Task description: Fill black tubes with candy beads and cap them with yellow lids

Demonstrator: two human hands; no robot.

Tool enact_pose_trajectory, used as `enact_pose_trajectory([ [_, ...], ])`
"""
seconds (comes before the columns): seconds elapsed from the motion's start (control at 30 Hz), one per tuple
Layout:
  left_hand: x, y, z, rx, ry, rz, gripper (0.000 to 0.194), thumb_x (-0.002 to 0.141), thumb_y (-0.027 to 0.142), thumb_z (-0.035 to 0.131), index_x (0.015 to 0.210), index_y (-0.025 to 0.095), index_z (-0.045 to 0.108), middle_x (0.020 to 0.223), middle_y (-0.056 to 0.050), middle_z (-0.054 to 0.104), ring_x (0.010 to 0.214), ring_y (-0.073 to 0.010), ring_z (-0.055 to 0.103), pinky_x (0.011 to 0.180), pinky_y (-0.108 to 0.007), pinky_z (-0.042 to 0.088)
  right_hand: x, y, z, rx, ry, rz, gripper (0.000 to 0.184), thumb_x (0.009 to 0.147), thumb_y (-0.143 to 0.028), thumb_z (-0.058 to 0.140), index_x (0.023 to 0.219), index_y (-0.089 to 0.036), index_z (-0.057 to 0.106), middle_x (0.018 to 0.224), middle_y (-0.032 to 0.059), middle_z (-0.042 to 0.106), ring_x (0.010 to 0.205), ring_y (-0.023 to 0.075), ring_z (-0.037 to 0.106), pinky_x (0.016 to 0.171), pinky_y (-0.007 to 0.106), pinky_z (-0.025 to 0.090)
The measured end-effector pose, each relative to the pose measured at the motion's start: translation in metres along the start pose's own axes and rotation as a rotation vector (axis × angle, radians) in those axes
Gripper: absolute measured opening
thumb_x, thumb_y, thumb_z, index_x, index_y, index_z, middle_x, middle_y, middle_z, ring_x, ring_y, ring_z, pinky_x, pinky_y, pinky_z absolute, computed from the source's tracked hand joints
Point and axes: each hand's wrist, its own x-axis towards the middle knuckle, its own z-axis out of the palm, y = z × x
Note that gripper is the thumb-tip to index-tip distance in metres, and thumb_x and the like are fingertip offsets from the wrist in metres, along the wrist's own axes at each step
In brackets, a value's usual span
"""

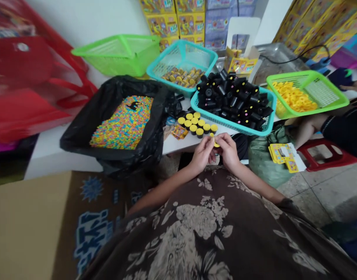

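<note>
My left hand [203, 154] and my right hand [228, 150] meet at the table's front edge, just above my lap. Both sets of fingertips are closed on a small yellow cap [216, 145], mostly hidden by the fingers. Right beyond them, several short black containers with yellow tops [199, 131] stand upright in rows. To the left of these lies a small printed packet [180, 132]. A turquoise basket [236, 126] heaped with black cylindrical pieces [233, 102] sits behind my right hand.
At left, a black-lined bin [79, 136] holds colourful candy beads [122, 124]. Farther back are a green basket [114, 54], a turquoise basket [181, 48] of small filled tubes, and a green basket [327, 89] of yellow parts. A cardboard box [29, 217] stands lower left; another person's arm [308, 130] shows at right.
</note>
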Motion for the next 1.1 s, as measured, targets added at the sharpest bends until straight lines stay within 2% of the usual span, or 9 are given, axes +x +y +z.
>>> enact_pose_trajectory([
  [0.17,-0.002,-0.002,0.011,0.013,0.09,0.065,0.056,0.086,0.078,0.065,0.088,0.024,0.048,0.057,0.007,0.046,0.04,-0.0068,0.045,0.035,-0.023,0.028,0.004,0.008,0.004,0.081,-0.035,0.106,0.041,0.067,-0.057,0.08,0.075,-0.028,0.052,0.062,-0.0046,0.049,0.052,0.0157,0.049,0.045,0.03,0.036],
  [0.27,-0.001,-0.002,0.011,0.009,0.139,0.088,0.057,0.086,0.079,0.064,0.086,0.024,0.047,0.057,0.007,0.043,0.04,-0.0062,0.041,0.037,-0.024,0.028,0.007,0.011,0.004,0.061,-0.027,0.118,0.045,0.065,-0.06,0.081,0.074,-0.027,0.052,0.062,-0.0048,0.05,0.048,0.0136,0.045,0.043,0.03,0.03],
  [0.43,-0.004,-0.002,0.004,0.031,0.065,0.062,0.053,0.088,0.076,0.065,0.096,0.024,0.056,0.056,0.007,0.048,0.04,-0.0079,0.045,0.037,-0.025,0.029,0.007,0.012,-0.001,-0.002,-0.022,0.08,0.05,0.071,-0.068,0.078,0.074,-0.027,0.05,0.061,-0.0047,0.045,0.05,0.0122,0.04,0.044,0.029,0.024],
  [0.53,-0.005,-0.001,0.003,0.07,0.045,0.097,0.054,0.082,0.071,0.075,0.102,0.023,0.059,0.058,0.007,0.051,0.042,-0.0083,0.046,0.04,-0.025,0.032,0.007,0.011,-0.002,-0.003,-0.005,0.067,0.046,0.072,-0.063,0.078,0.072,-0.026,0.05,0.062,-0.0041,0.045,0.053,0.0123,0.038,0.045,0.029,0.024],
  [0.63,-0.005,0.002,0.001,0.091,0.051,0.133,0.054,0.075,0.066,0.085,0.096,0.022,0.06,0.062,0.006,0.054,0.045,-0.0079,0.047,0.042,-0.025,0.034,0.006,0.008,-0.001,0.035,-0.033,0.094,0.045,0.07,-0.059,0.08,0.071,-0.026,0.05,0.062,-0.004,0.046,0.053,0.012,0.039,0.045,0.028,0.025],
  [0.83,-0.004,0.002,-0.007,0.089,0.014,0.121,0.049,0.077,0.061,0.085,0.088,0.02,0.06,0.062,0.005,0.058,0.043,-0.0078,0.047,0.041,-0.024,0.032,0.007,0.005,-0.004,0.119,-0.16,0.263,0.048,0.063,-0.061,0.084,0.071,-0.025,0.054,0.061,-0.0041,0.05,0.051,0.0124,0.043,0.043,0.029,0.027],
  [0.97,-0.005,-0.001,-0.01,0.104,0.001,0.108,0.045,0.077,0.056,0.086,0.084,0.02,0.059,0.062,0.005,0.059,0.043,-0.0071,0.047,0.041,-0.022,0.033,0.01,0.01,-0.005,0.148,-0.163,0.242,0.046,0.059,-0.054,0.089,0.069,-0.024,0.055,0.061,-0.0051,0.05,0.049,0.011,0.042,0.043,0.029,0.026],
  [1.1,-0.005,-0.001,-0.014,0.122,0.007,0.111,0.04,0.079,0.052,0.085,0.087,0.021,0.061,0.06,0.006,0.058,0.043,-0.0079,0.047,0.041,-0.023,0.035,0.009,0.013,-0.002,0.11,-0.118,0.233,0.048,0.06,-0.059,0.088,0.07,-0.025,0.056,0.059,-0.0055,0.051,0.048,0.0112,0.041,0.042,0.028,0.026],
])
